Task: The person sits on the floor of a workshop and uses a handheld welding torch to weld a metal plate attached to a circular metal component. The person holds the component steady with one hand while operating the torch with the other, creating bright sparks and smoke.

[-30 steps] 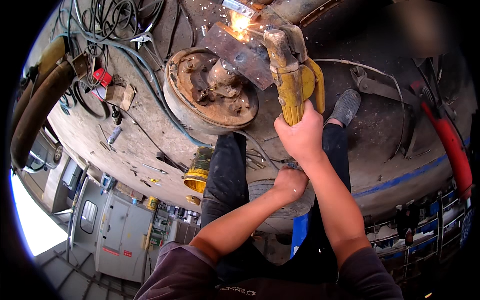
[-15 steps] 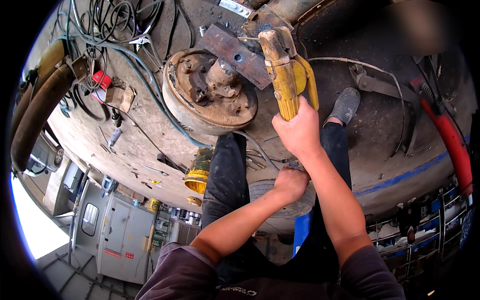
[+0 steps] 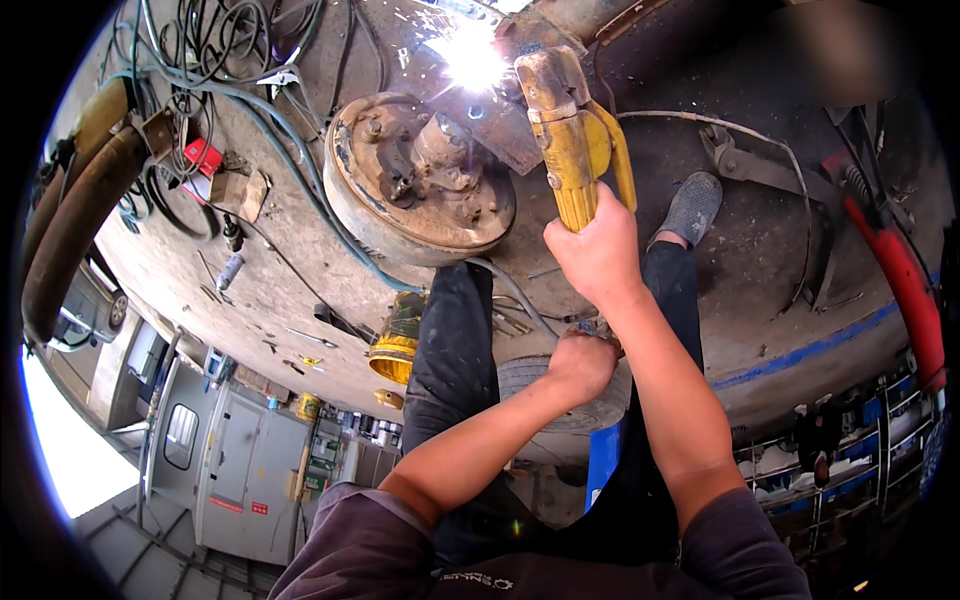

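Observation:
My right hand (image 3: 600, 250) is wrapped round a yellow welding electrode holder (image 3: 572, 170), its head turned toward a flat steel plate (image 3: 515, 148) with a hole. A blinding white welding arc (image 3: 472, 65) throws sparks at the plate's far part and hides that part and the rod's tip. Beneath the plate's near side lies a rusty wheel hub with its drum (image 3: 370, 215). My left hand (image 3: 583, 368) is closed in a fist nearer to me, above a small tyre (image 3: 525, 380); what it grips is mostly hidden.
Tangled cables and hoses (image 3: 230, 45) spread over the far left floor. A yellow bucket (image 3: 395, 350) lies beside my left leg. To the right are a grey metal arm (image 3: 760, 170) and a red jack-like bar (image 3: 905, 270). My shoe (image 3: 690, 207) rests near the plate.
A bright arc with flying sparks and some smoke has appeared at the plate's far part. The electrode holder and my right hand have shifted slightly away from me. My left hand has stayed put.

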{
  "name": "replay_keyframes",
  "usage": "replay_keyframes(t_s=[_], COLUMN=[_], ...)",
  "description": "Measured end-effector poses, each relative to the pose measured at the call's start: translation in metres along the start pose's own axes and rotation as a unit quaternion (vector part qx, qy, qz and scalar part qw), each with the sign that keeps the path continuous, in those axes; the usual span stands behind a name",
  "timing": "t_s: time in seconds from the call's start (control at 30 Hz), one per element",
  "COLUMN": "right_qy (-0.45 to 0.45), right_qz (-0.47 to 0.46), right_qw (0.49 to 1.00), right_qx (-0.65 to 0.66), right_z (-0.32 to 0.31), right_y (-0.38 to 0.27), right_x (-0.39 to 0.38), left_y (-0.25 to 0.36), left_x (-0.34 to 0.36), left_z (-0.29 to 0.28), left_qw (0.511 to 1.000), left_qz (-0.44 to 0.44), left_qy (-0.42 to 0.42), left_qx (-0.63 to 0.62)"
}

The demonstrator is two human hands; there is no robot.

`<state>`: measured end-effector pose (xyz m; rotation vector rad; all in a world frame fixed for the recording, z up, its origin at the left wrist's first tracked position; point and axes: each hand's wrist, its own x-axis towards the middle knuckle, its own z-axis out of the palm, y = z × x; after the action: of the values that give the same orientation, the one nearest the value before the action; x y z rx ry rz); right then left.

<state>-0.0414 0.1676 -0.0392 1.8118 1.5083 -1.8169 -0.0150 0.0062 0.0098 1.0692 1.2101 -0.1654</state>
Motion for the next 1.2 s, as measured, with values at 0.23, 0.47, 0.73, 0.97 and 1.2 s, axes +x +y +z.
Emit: replay_keyframes(t_s=[0.23,0.47,0.73,0.97,1.2], right_qy=[0.004,0.03,0.06,0.049,0.042], right_qz=[0.007,-0.018,-0.065,-0.047,-0.036], right_qw=[1.0,0.999,0.994,0.997,0.997], right_qx=[0.002,-0.007,0.061,0.026,0.053], right_z=[0.002,0.005,-0.001,0.002,0.008], right_y=[0.001,0.007,0.002,0.014,0.013], right_x=[0.0,0.0,-0.015,-0.007,-0.005], left_y=[0.001,0.005,0.006,0.001,0.006], left_x=[0.0,-0.001,0.001,0.0,0.001], left_z=[-0.001,-0.012,-0.014,0.002,-0.016], left_qw=[1.0,0.999,0.997,1.0,0.997], left_qz=[0.001,-0.006,-0.019,-0.004,-0.015], left_qy=[-0.009,-0.049,-0.071,-0.007,-0.071], left_qx=[0.01,-0.001,0.001,-0.005,0.008])
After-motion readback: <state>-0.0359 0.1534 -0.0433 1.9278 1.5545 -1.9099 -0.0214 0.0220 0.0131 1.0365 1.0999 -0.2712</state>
